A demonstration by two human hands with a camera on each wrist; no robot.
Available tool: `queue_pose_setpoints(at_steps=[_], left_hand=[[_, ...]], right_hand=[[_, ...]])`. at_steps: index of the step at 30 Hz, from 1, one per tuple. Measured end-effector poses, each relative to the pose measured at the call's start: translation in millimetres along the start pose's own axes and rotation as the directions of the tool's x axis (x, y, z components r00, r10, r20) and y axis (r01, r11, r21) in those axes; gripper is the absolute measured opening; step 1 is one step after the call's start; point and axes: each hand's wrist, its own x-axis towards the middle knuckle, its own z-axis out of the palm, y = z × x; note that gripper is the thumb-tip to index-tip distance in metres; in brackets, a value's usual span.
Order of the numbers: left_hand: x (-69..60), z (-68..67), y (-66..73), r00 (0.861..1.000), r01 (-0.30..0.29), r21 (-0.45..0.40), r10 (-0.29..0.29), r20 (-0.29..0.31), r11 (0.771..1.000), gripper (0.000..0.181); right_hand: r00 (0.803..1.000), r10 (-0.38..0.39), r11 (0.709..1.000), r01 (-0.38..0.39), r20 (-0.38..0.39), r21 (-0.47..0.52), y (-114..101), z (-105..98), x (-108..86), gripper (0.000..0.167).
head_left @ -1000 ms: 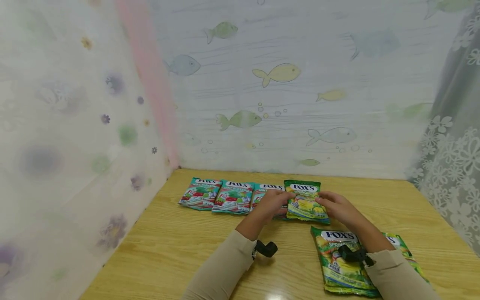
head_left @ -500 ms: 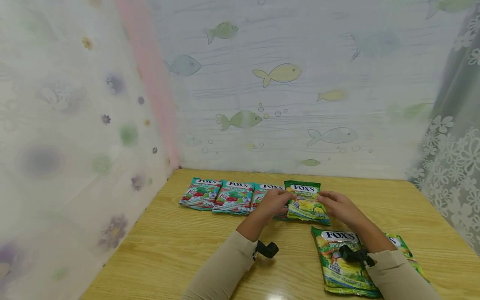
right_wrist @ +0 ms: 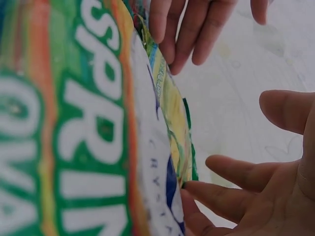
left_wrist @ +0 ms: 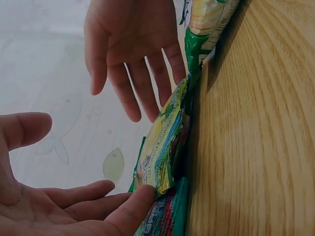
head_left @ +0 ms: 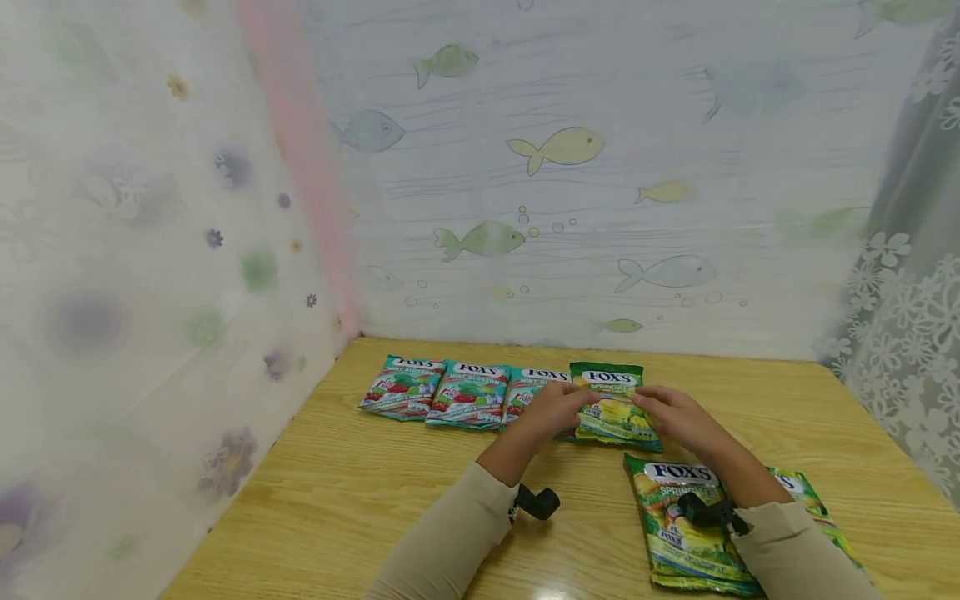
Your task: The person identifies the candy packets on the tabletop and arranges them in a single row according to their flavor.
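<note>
Left hand (head_left: 553, 410) shifted slightly rightward | far green packet (head_left: 615, 410) lay between it and right hand (head_left: 678, 417), overlapping a teal packet (head_left: 522, 397), long axis near-to-far | both hands' fingers straight, gripping nothing

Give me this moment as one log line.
far green packet: partly over rightmost teal packet; left hand: at green's left side; right hand: at green's right side

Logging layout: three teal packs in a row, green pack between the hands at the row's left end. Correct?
Wrong end: the head view shows the green pack between left hand and right hand at the right end of the row of three teal packs.
</note>
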Motion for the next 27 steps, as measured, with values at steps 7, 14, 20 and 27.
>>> queue_pose_setpoints(at_steps=[7,14,20,27], left_hand=[[1.8,1.1,-1.8,1.000,-0.004,0.007,0.004,0.031,1.000,0.061],[0.1,2.9,-3.3,0.999,-0.015,0.013,0.015,0.033,1.000,0.064],[-1.7,4.2,-3.7,1.000,-0.010,0.017,0.009,0.028,1.000,0.065],[-0.9,4.5,-6.7,1.000,0.002,0.035,-0.002,0.022,0.999,0.064]], right_hand=[[1.000,-0.020,0.999,0.021,0.023,-0.026,1.0,0.5,-0.5,0.078],[0.999,-0.004,0.999,0.005,0.035,-0.053,2.4,0.5,0.8,0.075],[0.999,-0.010,0.995,0.015,0.044,-0.098,2.1,3.4,0.5,0.072],[0.997,-0.054,0.991,0.060,0.055,-0.123,5.8,5.3,0.1,0.071]])
